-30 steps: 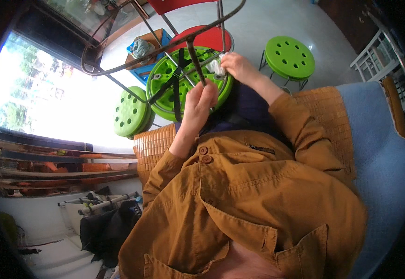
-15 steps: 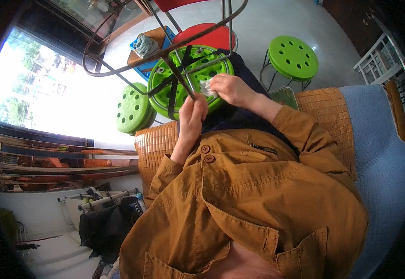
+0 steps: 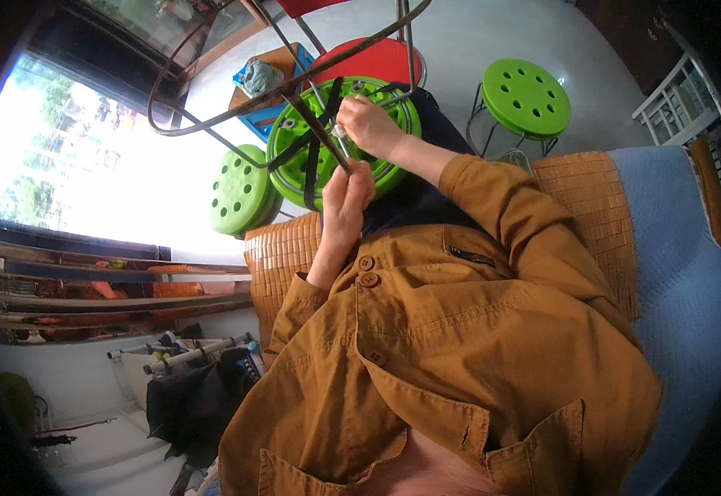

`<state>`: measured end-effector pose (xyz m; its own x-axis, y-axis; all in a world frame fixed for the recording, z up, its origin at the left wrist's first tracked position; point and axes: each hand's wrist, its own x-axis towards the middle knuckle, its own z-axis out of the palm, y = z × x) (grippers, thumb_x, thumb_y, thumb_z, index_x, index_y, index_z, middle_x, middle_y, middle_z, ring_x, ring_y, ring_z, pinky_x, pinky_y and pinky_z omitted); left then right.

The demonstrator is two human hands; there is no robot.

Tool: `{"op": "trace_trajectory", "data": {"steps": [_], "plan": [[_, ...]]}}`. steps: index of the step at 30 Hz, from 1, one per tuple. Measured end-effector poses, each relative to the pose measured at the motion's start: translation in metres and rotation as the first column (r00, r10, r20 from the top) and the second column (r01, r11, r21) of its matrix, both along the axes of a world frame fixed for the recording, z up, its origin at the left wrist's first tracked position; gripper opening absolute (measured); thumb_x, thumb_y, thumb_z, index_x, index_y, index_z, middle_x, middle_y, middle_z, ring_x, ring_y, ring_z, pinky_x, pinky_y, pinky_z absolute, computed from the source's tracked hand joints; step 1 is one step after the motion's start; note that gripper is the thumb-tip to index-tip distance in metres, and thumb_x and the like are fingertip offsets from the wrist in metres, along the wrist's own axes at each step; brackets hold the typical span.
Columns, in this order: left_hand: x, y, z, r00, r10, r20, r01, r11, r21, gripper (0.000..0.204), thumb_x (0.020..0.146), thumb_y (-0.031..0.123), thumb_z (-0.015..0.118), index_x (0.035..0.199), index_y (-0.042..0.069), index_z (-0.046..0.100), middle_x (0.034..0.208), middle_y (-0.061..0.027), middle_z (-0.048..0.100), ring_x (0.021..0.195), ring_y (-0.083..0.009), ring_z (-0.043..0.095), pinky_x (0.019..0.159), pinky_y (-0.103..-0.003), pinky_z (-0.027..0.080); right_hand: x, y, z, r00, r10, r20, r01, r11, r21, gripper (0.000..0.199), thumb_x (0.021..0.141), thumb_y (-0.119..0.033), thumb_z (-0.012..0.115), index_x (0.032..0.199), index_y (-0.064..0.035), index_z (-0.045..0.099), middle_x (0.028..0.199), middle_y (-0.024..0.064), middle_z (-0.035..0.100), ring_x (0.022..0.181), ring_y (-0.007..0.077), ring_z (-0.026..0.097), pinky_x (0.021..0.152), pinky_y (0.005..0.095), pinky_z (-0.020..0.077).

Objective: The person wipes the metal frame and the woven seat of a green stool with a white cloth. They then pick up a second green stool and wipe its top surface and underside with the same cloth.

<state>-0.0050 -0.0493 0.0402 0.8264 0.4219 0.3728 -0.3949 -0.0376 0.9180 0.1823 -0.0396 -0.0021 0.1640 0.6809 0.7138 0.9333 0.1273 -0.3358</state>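
Observation:
An upturned stool rests on my lap, its green plastic seat (image 3: 392, 176) showing its underside and its metal legs (image 3: 311, 116) rising toward me. Black straps (image 3: 312, 169) cross that underside. My left hand (image 3: 346, 202) is closed around the lower part of one dark leg, near the seat's close edge. Just beyond it, my right hand (image 3: 369, 128) pinches a crumpled white cloth or tissue (image 3: 340, 131) against the metal frame over the seat. The right fingertips are partly hidden by the hand itself.
Another green stool (image 3: 526, 97) stands upright at the right; more green stools (image 3: 239, 192) are stacked at the left. Beyond my lap is a red chair (image 3: 369, 62), beside a blue-sided box (image 3: 263, 122) with a bag on top. I sit on a woven mat (image 3: 584, 198).
My right hand has moved left and farther from me with the white cloth, from the seat's right side toward its middle. My left hand keeps its hold on the leg.

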Motion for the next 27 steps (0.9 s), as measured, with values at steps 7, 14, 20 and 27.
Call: {"op": "trace_trajectory", "data": {"steps": [7, 14, 20, 27], "plan": [[-0.001, 0.004, 0.002, 1.000, -0.001, -0.016, 0.002, 0.999, 0.047, 0.022, 0.107, 0.013, 0.043, 0.088, 0.003, 0.049, 0.070, 0.0008, 0.046, 0.058, -0.0069, 0.040, 0.053, -0.022, 0.033, 0.017, -0.048, 0.000, 0.994, -0.112, 0.004, 0.111, 0.984, -0.142, 0.008, 0.083, -0.013, 0.065, 0.087, -0.0071, 0.069, 0.097, 0.0065, 0.063, 0.096, 0.0296, 0.060, 0.084, 0.0420, 0.0510], [-0.005, -0.004, -0.001, 0.955, 0.291, -0.052, -0.245, 0.878, 0.411, 0.012, 0.096, 0.009, 0.059, 0.090, 0.000, 0.055, 0.072, -0.0062, 0.053, 0.066, -0.0207, 0.054, 0.060, -0.035, 0.044, 0.023, -0.071, 0.009, 0.993, -0.114, -0.024, 0.107, 0.975, -0.197, 0.009, 0.083, -0.012, 0.064, 0.087, -0.0064, 0.070, 0.091, 0.0082, 0.064, 0.092, 0.0305, 0.063, 0.082, 0.0427, 0.0517], [-0.008, 0.003, -0.006, 0.882, 0.471, 0.003, -0.315, 0.586, 0.746, 0.012, 0.085, 0.005, 0.068, 0.086, 0.001, 0.057, 0.085, -0.0128, 0.058, 0.080, -0.0334, 0.054, 0.069, -0.042, 0.044, 0.013, -0.028, 0.014, 0.998, -0.045, 0.052, 0.052, 0.988, -0.143, 0.005, 0.081, -0.010, 0.067, 0.084, -0.0060, 0.069, 0.089, 0.0084, 0.063, 0.092, 0.0298, 0.063, 0.080, 0.0409, 0.0527], [-0.010, 0.009, -0.016, 0.792, 0.608, 0.057, -0.339, 0.360, 0.869, 0.029, 0.078, 0.022, 0.076, 0.086, 0.003, 0.056, 0.095, -0.0118, 0.056, 0.091, -0.0333, 0.053, 0.081, -0.044, 0.042, 0.002, -0.006, 0.007, 1.000, 0.006, 0.012, -0.006, 0.999, -0.044, 0.010, 0.081, -0.014, 0.064, 0.074, -0.0075, 0.066, 0.085, 0.0096, 0.062, 0.090, 0.0300, 0.063, 0.081, 0.0415, 0.0531]]}}
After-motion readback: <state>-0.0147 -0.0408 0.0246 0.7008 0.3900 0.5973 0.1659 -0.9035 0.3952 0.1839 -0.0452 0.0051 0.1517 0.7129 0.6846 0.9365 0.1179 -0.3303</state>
